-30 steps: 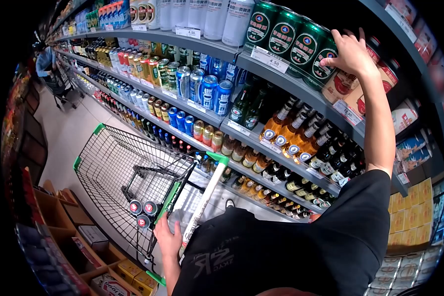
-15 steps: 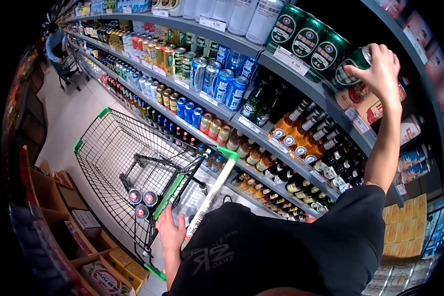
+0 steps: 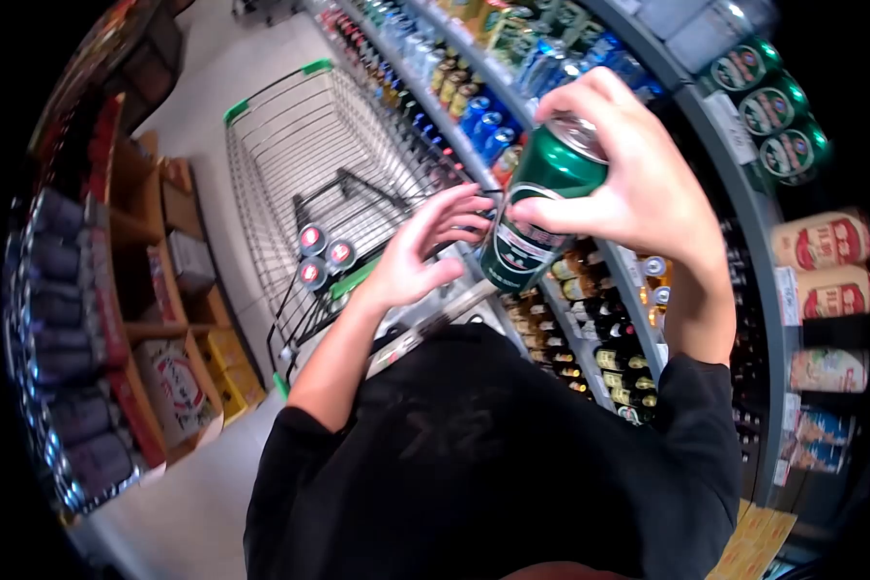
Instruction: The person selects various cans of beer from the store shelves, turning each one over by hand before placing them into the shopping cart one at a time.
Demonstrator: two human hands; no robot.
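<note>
Right hand (image 3: 638,188) grips one green can (image 3: 536,217) by its upper half, tilted, in front of the chest. Left hand (image 3: 420,253) is spread, fingertips touching the can's lower side, holding nothing. Three red-topped cans (image 3: 319,253) lie at the near end of one wire shopping cart (image 3: 304,159). Three more green cans (image 3: 768,111) stand on the upper shelf (image 3: 744,208) at right. Drink shelves line a pale-floored supermarket aisle (image 3: 217,72).
</note>
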